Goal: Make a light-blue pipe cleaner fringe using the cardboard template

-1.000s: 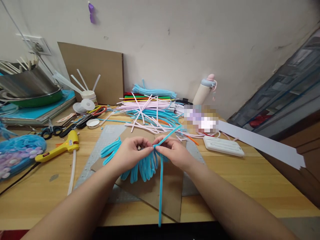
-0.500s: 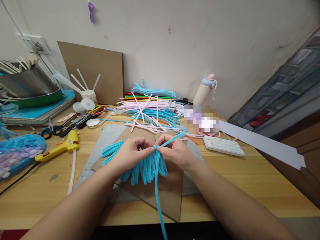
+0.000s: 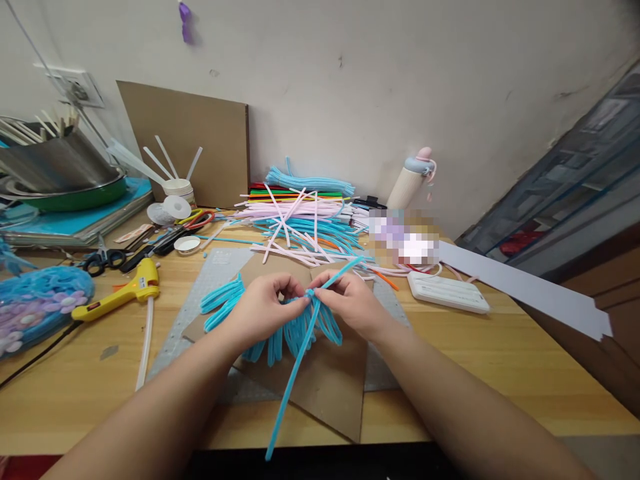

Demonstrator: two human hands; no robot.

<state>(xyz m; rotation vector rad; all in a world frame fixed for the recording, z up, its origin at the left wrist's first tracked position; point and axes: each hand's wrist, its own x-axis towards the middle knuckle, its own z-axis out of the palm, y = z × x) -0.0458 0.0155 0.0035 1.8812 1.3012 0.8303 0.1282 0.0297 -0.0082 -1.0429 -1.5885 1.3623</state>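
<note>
Pinched narrowly between thumb and fingertips of left hand (image 3: 273, 307) and right hand (image 3: 350, 303), above cardboard (image 3: 333, 393), looped blue pipe cleaners (image 3: 295, 330), partly hidden behind left hand, and, smaller, their join, too small to make out.

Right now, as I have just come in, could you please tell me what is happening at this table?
A person's left hand and right hand meet, pinching where a long blue fuzzy stem joins a row of blue loops. The stem's lower end reaches past the near edge of the table. The hands are above brown cardboard, which lies on a gray mat. A yellow glue gun rests to the left, and more fuzzy stems are heaped near the wall.
</note>
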